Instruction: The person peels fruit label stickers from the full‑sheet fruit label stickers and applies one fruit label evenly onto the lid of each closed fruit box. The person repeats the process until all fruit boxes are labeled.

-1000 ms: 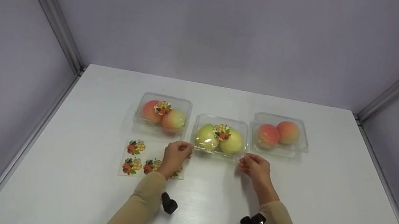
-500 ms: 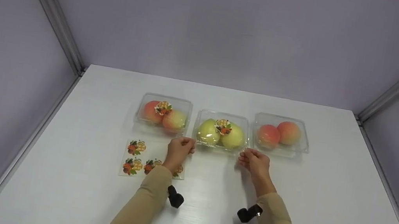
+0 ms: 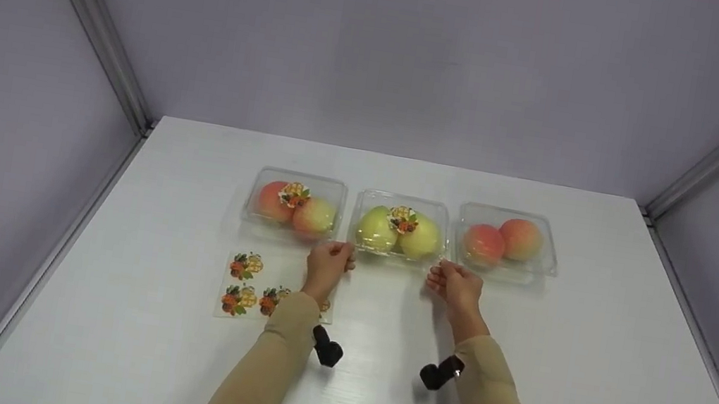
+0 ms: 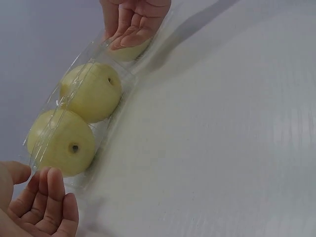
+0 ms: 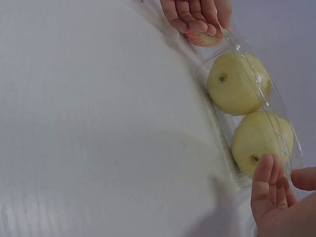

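So the middle clamshell box (image 3: 401, 231) with the two yellow-green fruits (image 3: 399, 233) and a flower sticker (image 3: 403, 220) on its lid sits straight ahead of both hands, at the far end of my reach, in line between the left box of reddish fruit (image 3: 293, 205) and the right box of reddish fruit (image 3: 505, 241). Its long axis runs left to right across me, and each hand is on one near corner, so neither hand is really closer, it's an even split. The left hand (image 3: 327, 263) has its fingers loosely curled against the left front corner, and the right hand (image 3: 454, 284) mirrors that at the right front corner; from the wrist views the fingers (image 5: 270, 185) look fairly relaxed, touching the plastic edge more than clamping it, though I can't tell for sure if the thumbs pinch the rim. Compared with a second ago, the box has slid away from me on the white table (image 3: 594, 351) and now lines up with its neighbours instead of sitting nearer than them, and both arms have stretched forward with it. The sticker sheet (image 3: 247, 284) stays put by my left wrist.
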A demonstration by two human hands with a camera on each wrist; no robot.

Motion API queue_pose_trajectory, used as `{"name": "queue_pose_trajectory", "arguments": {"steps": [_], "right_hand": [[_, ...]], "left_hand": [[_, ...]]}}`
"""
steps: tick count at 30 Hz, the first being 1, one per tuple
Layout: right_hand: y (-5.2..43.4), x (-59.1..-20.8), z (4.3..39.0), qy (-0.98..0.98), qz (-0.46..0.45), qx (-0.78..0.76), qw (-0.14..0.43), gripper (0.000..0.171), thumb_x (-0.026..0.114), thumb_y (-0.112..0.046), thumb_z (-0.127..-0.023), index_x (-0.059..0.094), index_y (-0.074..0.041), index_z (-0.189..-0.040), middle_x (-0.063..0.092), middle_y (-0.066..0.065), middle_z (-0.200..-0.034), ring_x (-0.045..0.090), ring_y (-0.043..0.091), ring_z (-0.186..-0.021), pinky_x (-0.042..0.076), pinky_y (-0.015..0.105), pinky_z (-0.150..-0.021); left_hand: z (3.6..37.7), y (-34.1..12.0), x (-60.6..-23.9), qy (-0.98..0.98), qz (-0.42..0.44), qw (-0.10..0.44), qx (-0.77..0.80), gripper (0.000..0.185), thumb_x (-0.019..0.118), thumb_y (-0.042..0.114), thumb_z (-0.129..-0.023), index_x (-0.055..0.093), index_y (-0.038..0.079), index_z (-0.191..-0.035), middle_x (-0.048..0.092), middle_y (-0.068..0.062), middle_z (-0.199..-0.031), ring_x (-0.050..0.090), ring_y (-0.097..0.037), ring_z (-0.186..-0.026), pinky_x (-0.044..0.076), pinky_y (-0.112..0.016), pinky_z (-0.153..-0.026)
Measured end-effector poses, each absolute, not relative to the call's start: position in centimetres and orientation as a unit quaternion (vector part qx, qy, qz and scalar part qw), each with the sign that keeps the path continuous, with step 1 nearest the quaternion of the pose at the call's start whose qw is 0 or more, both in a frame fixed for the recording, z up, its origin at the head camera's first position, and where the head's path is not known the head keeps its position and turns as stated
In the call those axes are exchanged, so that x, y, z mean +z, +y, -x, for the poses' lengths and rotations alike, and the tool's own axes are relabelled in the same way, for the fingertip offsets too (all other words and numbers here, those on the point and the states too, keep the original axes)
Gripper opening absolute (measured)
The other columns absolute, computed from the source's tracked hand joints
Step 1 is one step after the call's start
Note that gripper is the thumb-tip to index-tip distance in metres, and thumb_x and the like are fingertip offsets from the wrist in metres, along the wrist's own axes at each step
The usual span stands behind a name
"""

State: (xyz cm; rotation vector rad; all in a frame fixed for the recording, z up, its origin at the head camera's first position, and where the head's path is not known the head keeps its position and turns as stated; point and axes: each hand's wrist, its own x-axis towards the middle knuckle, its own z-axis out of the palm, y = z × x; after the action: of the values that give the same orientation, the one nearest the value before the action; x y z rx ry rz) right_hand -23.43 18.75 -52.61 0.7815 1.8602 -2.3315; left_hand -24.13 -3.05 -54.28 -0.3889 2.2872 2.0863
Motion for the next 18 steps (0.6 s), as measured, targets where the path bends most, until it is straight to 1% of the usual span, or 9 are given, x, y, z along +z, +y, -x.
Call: {"name": "queue_pose_trajectory", "arguments": {"steps": [5, 8, 10, 15, 18], "right_hand": [[18.69, -52.52, 23.65, 0.603, -0.263, -0.752, 0.037, 0.035, 0.050, -0.014, -0.100, 0.050, 0.011, -0.124, 0.062, -0.003, -0.066, 0.063, 0.005, -0.061, 0.056, 0.019, -0.063], [18.67, -52.61, 23.80, 0.608, -0.264, -0.748, 0.037, 0.038, 0.049, -0.015, -0.100, 0.049, 0.012, -0.127, 0.062, -0.004, -0.065, 0.063, 0.004, -0.060, 0.056, 0.018, -0.063], [18.68, -52.67, 23.88, 0.611, -0.265, -0.745, 0.035, 0.038, 0.048, -0.015, -0.100, 0.049, 0.012, -0.128, 0.062, -0.005, -0.065, 0.063, 0.004, -0.059, 0.056, 0.018, -0.063], [18.61, -52.72, 23.91, 0.612, -0.269, -0.743, 0.032, 0.037, 0.047, -0.017, -0.101, 0.051, 0.010, -0.126, 0.062, -0.005, -0.065, 0.064, 0.004, -0.059, 0.057, 0.019, -0.063], [18.65, -52.73, 23.88, 0.610, -0.269, -0.745, 0.030, 0.035, 0.047, -0.017, -0.101, 0.051, 0.009, -0.124, 0.062, -0.005, -0.065, 0.064, 0.005, -0.060, 0.057, 0.020, -0.064]], "left_hand": [[24.45, -2.70, -54.46, 0.720, 0.132, 0.001, 0.682, 0.027, 0.057, 0.016, -0.095, 0.068, -0.007, -0.102, 0.072, -0.022, -0.097, 0.058, -0.002, -0.062, 0.050, -0.015, -0.062], [24.53, -2.58, -54.50, 0.707, 0.136, 0.001, 0.694, 0.027, 0.058, 0.016, -0.095, 0.067, -0.008, -0.102, 0.071, -0.023, -0.096, 0.058, -0.002, -0.061, 0.050, -0.016, -0.063], [24.55, -2.48, -54.51, 0.700, 0.137, 0.001, 0.701, 0.027, 0.058, 0.016, -0.095, 0.067, -0.008, -0.102, 0.072, -0.020, -0.092, 0.058, -0.002, -0.061, 0.051, -0.016, -0.064], [24.54, -2.32, -54.58, 0.696, 0.141, 0.000, 0.704, 0.026, 0.059, 0.017, -0.094, 0.068, -0.008, -0.099, 0.068, -0.005, -0.077, 0.058, -0.003, -0.061, 0.052, -0.018, -0.065], [24.53, -2.22, -54.64, 0.698, 0.141, -0.001, 0.702, 0.027, 0.059, 0.017, -0.095, 0.068, -0.008, -0.098, 0.069, -0.008, -0.079, 0.058, -0.003, -0.062, 0.053, -0.019, -0.067]]}}
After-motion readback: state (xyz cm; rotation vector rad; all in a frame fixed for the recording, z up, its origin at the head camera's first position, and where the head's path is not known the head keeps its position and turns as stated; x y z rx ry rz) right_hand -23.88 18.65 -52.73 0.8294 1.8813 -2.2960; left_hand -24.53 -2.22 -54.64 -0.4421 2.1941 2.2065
